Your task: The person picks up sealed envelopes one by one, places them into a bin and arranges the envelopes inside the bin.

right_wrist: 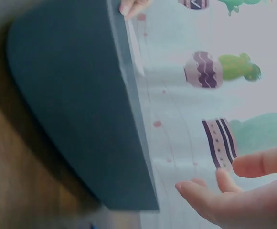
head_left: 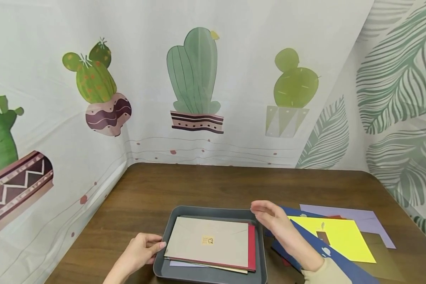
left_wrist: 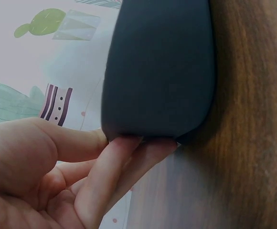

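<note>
Left hand (head_left: 137,252) has its fingers pinching the gray tray (head_left: 213,212) at 9 o'clock, tray's around 6 o'clock on the table (head_left: 234,181) with a stack of envelopes (head_left: 195,232) inside. Right hand (head_left: 282,228) is by its 2 o'clock corner, fingers relaxed.

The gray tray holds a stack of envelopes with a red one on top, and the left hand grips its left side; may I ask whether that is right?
Not quite: the head view shows a beige envelope on top, with the red envelope beneath, showing at the right edge. The left hand does grip the left side of the gray tray.
</note>
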Motion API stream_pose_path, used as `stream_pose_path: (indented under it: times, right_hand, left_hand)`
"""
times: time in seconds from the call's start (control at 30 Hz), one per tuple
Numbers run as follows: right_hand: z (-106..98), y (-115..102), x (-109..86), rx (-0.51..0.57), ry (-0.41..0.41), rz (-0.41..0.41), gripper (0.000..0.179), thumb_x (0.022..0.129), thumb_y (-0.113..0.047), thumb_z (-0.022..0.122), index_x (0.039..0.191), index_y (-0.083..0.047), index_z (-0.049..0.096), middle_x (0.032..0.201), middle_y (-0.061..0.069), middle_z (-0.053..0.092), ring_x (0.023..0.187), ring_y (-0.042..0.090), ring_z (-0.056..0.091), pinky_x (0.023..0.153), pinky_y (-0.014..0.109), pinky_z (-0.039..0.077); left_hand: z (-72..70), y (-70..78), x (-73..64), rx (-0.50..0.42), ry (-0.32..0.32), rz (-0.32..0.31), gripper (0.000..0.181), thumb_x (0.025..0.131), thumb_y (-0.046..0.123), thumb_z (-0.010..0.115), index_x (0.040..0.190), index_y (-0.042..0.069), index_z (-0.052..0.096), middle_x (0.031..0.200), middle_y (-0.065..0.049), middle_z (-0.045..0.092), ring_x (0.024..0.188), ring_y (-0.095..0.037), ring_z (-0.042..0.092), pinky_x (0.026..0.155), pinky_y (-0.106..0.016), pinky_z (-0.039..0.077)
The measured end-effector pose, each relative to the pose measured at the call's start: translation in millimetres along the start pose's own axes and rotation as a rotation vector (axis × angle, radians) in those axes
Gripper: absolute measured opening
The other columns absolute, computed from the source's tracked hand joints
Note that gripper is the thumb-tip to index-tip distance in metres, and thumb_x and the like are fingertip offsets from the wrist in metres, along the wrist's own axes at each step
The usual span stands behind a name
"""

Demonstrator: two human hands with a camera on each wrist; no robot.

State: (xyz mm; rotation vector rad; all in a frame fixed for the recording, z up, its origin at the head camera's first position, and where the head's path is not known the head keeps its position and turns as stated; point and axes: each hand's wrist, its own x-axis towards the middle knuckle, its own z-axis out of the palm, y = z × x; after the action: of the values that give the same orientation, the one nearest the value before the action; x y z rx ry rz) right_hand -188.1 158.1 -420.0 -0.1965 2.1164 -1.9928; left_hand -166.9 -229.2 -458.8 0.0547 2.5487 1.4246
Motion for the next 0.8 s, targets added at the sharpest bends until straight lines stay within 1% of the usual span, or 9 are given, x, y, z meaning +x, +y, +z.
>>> stream_pose_path:
  times: [0.13, 0.23, 0.33, 0.43, 0.5, 0.6, 0.7, 0.73, 0.8]
  right_hand:
    - [-17.8, -2.0, -2.6, 0.006, 0.046, -0.015, 0.033, 0.099, -0.003, 0.045, 0.129, 0.009, 0.048, 0.124, 0.014, 0.060, 0.115, 0.014, 0.060, 0.101, 0.023, 0.050]
    - [-35.7, -0.5, -6.1, -0.013, 0.084, -0.031, 0.031, 0.099, -0.002, 0.045, 0.126, 0.012, 0.049, 0.119, 0.011, 0.062, 0.105, 0.005, 0.063, 0.097, 0.020, 0.052]
    - [-55.3, 1.9, -10.8, -0.082, 0.147, -0.040, 0.031, 0.100, -0.004, 0.046, 0.126, 0.012, 0.048, 0.118, 0.010, 0.061, 0.100, -0.003, 0.062, 0.092, 0.015, 0.053]
    - [-75.5, 4.9, -16.4, -0.189, 0.211, -0.029, 0.032, 0.101, -0.008, 0.048, 0.127, 0.011, 0.047, 0.120, 0.014, 0.058, 0.097, -0.005, 0.061, 0.089, 0.014, 0.053]
    - [-88.4, 6.7, -20.8, -0.280, 0.236, -0.017, 0.033, 0.101, -0.009, 0.048, 0.127, 0.010, 0.047, 0.122, 0.019, 0.056, 0.097, -0.003, 0.060, 0.088, 0.016, 0.055]
    - [-104.8, 8.9, -26.7, -0.423, 0.243, 0.011, 0.033, 0.100, -0.009, 0.049, 0.127, 0.010, 0.048, 0.124, 0.025, 0.055, 0.103, 0.012, 0.061, 0.089, 0.028, 0.058]
    - [-117.9, 10.3, -30.9, -0.533, 0.210, 0.054, 0.034, 0.100, -0.009, 0.050, 0.127, 0.010, 0.048, 0.124, 0.029, 0.055, 0.107, 0.030, 0.060, 0.089, 0.040, 0.058]
    - [-121.6, 11.1, -31.9, -0.558, 0.191, 0.073, 0.034, 0.099, -0.010, 0.051, 0.126, 0.011, 0.047, 0.123, 0.029, 0.056, 0.107, 0.033, 0.060, 0.088, 0.042, 0.058]
    - [-128.0, 13.2, -33.5, -0.603, 0.146, 0.102, 0.036, 0.098, -0.010, 0.054, 0.125, 0.012, 0.048, 0.117, 0.027, 0.059, 0.104, 0.033, 0.061, 0.084, 0.040, 0.059]
  left_hand:
    - [-0.3, -0.7, 0.1, 0.000, 0.002, 0.004, 0.037, 0.092, 0.013, 0.066, 0.113, -0.016, 0.061, 0.097, -0.026, 0.071, 0.084, -0.026, 0.072, 0.064, -0.034, 0.062]
    - [-0.7, -0.4, -0.5, -0.002, 0.001, 0.007, 0.037, 0.091, 0.014, 0.067, 0.113, -0.016, 0.062, 0.097, -0.026, 0.071, 0.084, -0.027, 0.072, 0.064, -0.035, 0.062]
    - [-0.9, -0.1, -1.4, -0.007, -0.004, 0.005, 0.038, 0.091, 0.015, 0.067, 0.113, -0.016, 0.062, 0.098, -0.026, 0.071, 0.085, -0.027, 0.072, 0.064, -0.035, 0.062]
    - [-1.4, -0.1, -1.9, -0.008, -0.009, 0.000, 0.040, 0.091, 0.017, 0.068, 0.113, -0.015, 0.062, 0.098, -0.026, 0.071, 0.085, -0.027, 0.072, 0.065, -0.035, 0.062]
    - [-1.7, -0.1, -1.9, -0.007, -0.011, -0.002, 0.039, 0.091, 0.017, 0.068, 0.113, -0.015, 0.062, 0.098, -0.025, 0.071, 0.085, -0.027, 0.071, 0.065, -0.035, 0.062]
    - [-1.7, -0.1, -1.6, -0.002, -0.009, 0.002, 0.038, 0.091, 0.015, 0.067, 0.113, -0.016, 0.062, 0.097, -0.025, 0.071, 0.085, -0.027, 0.072, 0.065, -0.035, 0.062]
    - [-1.6, 0.5, -1.1, 0.004, -0.004, 0.005, 0.038, 0.091, 0.014, 0.067, 0.113, -0.016, 0.062, 0.097, -0.026, 0.071, 0.085, -0.027, 0.071, 0.064, -0.036, 0.062]
    - [-1.6, 0.7, -1.2, 0.006, -0.002, 0.004, 0.038, 0.091, 0.014, 0.067, 0.113, -0.016, 0.062, 0.097, -0.026, 0.071, 0.085, -0.027, 0.072, 0.064, -0.036, 0.062]
    - [-1.2, 0.9, -1.2, 0.005, 0.000, -0.003, 0.038, 0.091, 0.015, 0.067, 0.114, -0.016, 0.062, 0.098, -0.026, 0.071, 0.086, -0.027, 0.071, 0.065, -0.036, 0.062]
